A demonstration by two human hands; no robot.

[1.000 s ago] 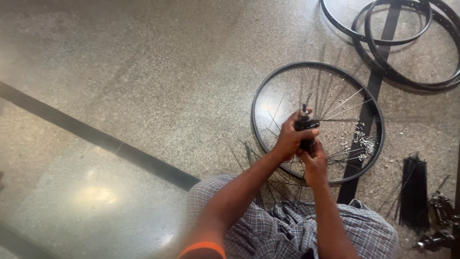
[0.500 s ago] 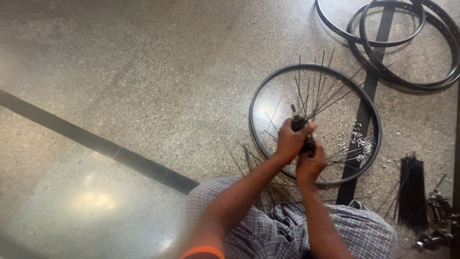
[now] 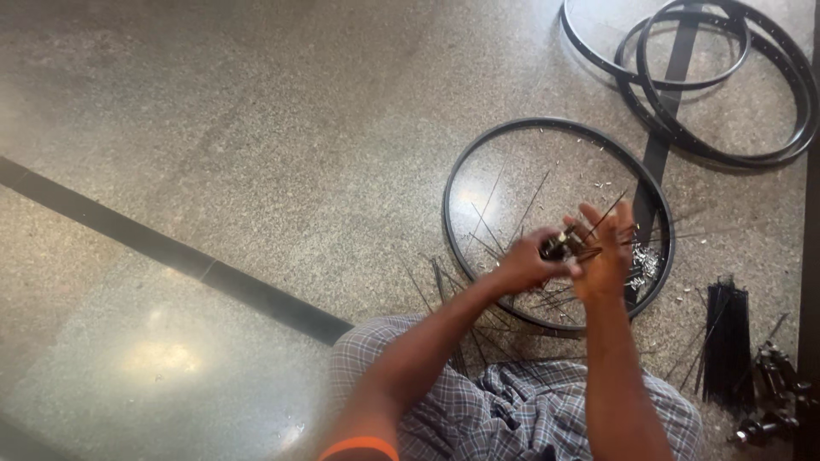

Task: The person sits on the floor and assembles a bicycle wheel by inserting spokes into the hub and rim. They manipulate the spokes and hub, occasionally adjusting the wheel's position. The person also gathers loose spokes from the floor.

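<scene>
Right hand (image 3: 602,256) has opened, fingers spread beside the hub (image 3: 559,246); left hand (image 3: 523,266) alone grips it, spokes (image 3: 512,226) splaying outward, suggesting a regrip.

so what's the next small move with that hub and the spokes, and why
Probably close the right hand on one loose spoke and steady it. The left hand grips the hub above the rim on the floor, the right fingers are spread open, and the thin spokes fan out unevenly.
</scene>
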